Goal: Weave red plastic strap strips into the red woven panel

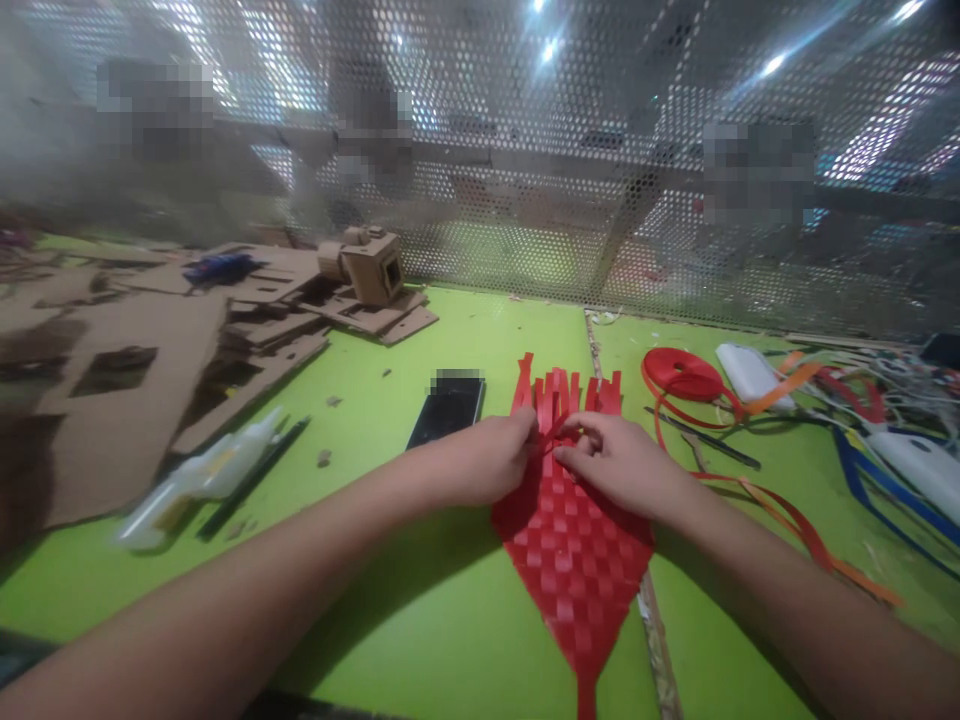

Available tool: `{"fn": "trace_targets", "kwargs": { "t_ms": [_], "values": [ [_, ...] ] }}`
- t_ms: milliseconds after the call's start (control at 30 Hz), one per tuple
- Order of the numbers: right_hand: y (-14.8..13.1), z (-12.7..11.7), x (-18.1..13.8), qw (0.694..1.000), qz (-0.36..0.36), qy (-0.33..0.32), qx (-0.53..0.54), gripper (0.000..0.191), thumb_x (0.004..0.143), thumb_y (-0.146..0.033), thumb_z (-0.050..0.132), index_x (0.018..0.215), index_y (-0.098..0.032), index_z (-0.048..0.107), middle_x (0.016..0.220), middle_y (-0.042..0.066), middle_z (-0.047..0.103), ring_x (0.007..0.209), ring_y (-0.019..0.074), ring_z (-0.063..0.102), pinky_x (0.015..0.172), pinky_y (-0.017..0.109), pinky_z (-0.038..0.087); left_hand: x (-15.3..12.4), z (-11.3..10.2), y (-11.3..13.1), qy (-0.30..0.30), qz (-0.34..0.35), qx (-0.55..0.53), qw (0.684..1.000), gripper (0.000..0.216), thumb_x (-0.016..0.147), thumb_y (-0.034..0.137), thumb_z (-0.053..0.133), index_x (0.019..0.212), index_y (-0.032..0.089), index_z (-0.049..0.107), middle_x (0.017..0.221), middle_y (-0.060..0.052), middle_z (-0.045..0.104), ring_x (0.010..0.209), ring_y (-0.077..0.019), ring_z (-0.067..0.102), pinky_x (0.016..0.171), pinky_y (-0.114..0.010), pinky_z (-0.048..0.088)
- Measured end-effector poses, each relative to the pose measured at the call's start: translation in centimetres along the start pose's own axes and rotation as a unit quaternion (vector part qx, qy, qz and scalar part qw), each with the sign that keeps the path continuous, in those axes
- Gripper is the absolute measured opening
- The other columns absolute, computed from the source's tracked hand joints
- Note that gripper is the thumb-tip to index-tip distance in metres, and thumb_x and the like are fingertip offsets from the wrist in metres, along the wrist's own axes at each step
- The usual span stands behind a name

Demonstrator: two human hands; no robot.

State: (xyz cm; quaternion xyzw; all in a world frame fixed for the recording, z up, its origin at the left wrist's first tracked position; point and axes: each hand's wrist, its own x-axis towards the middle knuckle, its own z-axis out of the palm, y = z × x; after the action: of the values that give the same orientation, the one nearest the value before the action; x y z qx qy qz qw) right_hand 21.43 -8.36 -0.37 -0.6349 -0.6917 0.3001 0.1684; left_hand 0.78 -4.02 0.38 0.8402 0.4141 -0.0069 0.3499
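Observation:
A red woven ribbon piece (577, 560) lies on the green table, its checkered body narrowing to a tail towards me. Loose strip ends stick out at its far edge. Over its upper left side, my left hand (506, 455) is closed, thumb and fingers pinching a red ribbon strip (553, 432). My right hand (611, 460) rests on the upper right side, its fingertips pinched on the same strip. Part of the weave is hidden beneath both hands.
A phone (448, 408) lies beyond my left hand. Cardboard sheets (195, 370), a cardboard model (367, 265) and a glue bottle (199, 485) sit left. To the right are a red ribbon roll (681, 373), orange ribbons (795, 520) and white devices (754, 375). Perforated metal mesh (510, 200) stands behind.

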Motion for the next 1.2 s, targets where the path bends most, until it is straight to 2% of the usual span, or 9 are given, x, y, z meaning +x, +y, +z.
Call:
{"fn": "trace_targets", "kwargs": {
  "t_ms": [100, 200, 333, 500, 600, 733, 833, 967, 1200],
  "values": [
    [-0.4, 0.5, 1.2, 1.000, 0.020, 0.009, 0.020, 0.010, 0.088, -0.032, 0.064, 0.087, -0.022, 0.066, 0.065, -0.003, 0.065, 0.057, 0.0151, 0.056, 0.051, 0.028, 0.037, 0.0, 0.0, -0.1, 0.003, 0.008, 0.009, 1.000, 0.012, 0.094, 0.029, 0.041, 0.103, 0.023, 0.046, 0.087, -0.008, 0.066, 0.067, -0.0199, 0.058, 0.055, -0.029, 0.042],
    [-0.6, 0.8, 1.7, 0.999, 0.018, 0.018, 0.034, 0.011, 0.087, -0.027, 0.063, 0.078, -0.022, 0.059, 0.067, -0.002, 0.064, 0.058, 0.0146, 0.057, 0.053, 0.028, 0.039, -0.1, -0.2, -0.1, -0.005, 0.008, 0.001, 1.000, 0.013, 0.093, 0.026, 0.042, 0.105, 0.023, 0.045, 0.089, -0.008, 0.067, 0.069, -0.0205, 0.060, 0.057, -0.029, 0.044],
    [0.0, 0.8, 1.2, 0.995, 0.031, -0.008, 0.097, 0.012, 0.092, -0.031, 0.062, 0.085, -0.023, 0.056, 0.071, -0.001, 0.067, 0.059, 0.0160, 0.061, 0.055, 0.030, 0.043, -0.1, -0.3, 0.0, -0.004, 0.009, -0.010, 1.000, 0.015, 0.091, 0.024, 0.044, 0.106, 0.022, 0.046, 0.096, -0.010, 0.068, 0.075, -0.0210, 0.063, 0.062, -0.030, 0.046],
    [1.0, 0.1, 0.0, 0.984, 0.038, -0.037, 0.171, 0.016, 0.094, -0.037, 0.065, 0.096, -0.020, 0.062, 0.088, 0.006, 0.075, 0.079, 0.0219, 0.071, 0.073, 0.036, 0.053, -0.1, -0.4, 0.3, -0.003, -0.006, 0.002, 1.000, 0.016, 0.091, 0.024, 0.043, 0.105, 0.020, 0.049, 0.095, -0.010, 0.069, 0.072, -0.0207, 0.061, 0.060, -0.030, 0.045],
    [1.4, -0.8, -0.5, 0.982, -0.023, -0.084, 0.169, 0.021, 0.092, -0.041, 0.069, 0.096, -0.021, 0.066, 0.092, 0.006, 0.074, 0.084, 0.0229, 0.069, 0.075, 0.035, 0.053, -0.1, -0.4, 0.4, -0.003, -0.015, 0.007, 1.000, 0.018, 0.091, 0.025, 0.044, 0.106, 0.019, 0.050, 0.096, -0.012, 0.069, 0.072, -0.0211, 0.061, 0.060, -0.031, 0.045],
    [1.8, -1.8, -0.6, 0.961, -0.117, -0.152, 0.199, 0.018, 0.092, -0.039, 0.071, 0.097, -0.022, 0.067, 0.098, 0.005, 0.071, 0.092, 0.0221, 0.067, 0.081, 0.035, 0.053, 0.0, -0.3, 0.3, -0.007, -0.024, -0.004, 1.000, 0.017, 0.092, 0.026, 0.043, 0.106, 0.019, 0.050, 0.099, -0.012, 0.069, 0.072, -0.0202, 0.062, 0.058, -0.029, 0.045],
    [1.9, -2.2, -0.5, 0.970, -0.132, -0.128, 0.158, 0.015, 0.090, -0.037, 0.072, 0.096, -0.023, 0.072, 0.102, 0.006, 0.068, 0.092, 0.0215, 0.066, 0.082, 0.036, 0.053, 0.1, 0.0, 0.2, 0.000, -0.021, -0.002, 1.000, 0.017, 0.092, 0.028, 0.043, 0.106, 0.020, 0.050, 0.098, -0.012, 0.070, 0.073, -0.0206, 0.063, 0.059, -0.030, 0.046],
    [1.9, -2.6, -0.2, 0.981, -0.131, -0.103, 0.101, 0.022, 0.092, -0.040, 0.069, 0.106, -0.026, 0.078, 0.110, 0.008, 0.064, 0.095, 0.0227, 0.065, 0.085, 0.038, 0.053, 0.3, 0.3, 0.0, 0.006, -0.011, -0.004, 1.000, 0.020, 0.093, 0.029, 0.044, 0.108, 0.019, 0.051, 0.099, -0.012, 0.071, 0.074, -0.0213, 0.064, 0.062, -0.031, 0.046],
    [2.7, -2.0, 0.3, 0.992, -0.080, -0.005, 0.098, 0.014, 0.095, -0.034, 0.061, 0.098, -0.026, 0.071, 0.111, 0.006, 0.071, 0.098, 0.0251, 0.069, 0.089, 0.042, 0.054, 0.6, 0.9, -0.2, 0.039, 0.004, 0.005, 0.999, 0.018, 0.093, 0.026, 0.043, 0.106, 0.020, 0.055, 0.100, -0.011, 0.072, 0.078, -0.0218, 0.066, 0.063, -0.030, 0.047]
  ]
}}
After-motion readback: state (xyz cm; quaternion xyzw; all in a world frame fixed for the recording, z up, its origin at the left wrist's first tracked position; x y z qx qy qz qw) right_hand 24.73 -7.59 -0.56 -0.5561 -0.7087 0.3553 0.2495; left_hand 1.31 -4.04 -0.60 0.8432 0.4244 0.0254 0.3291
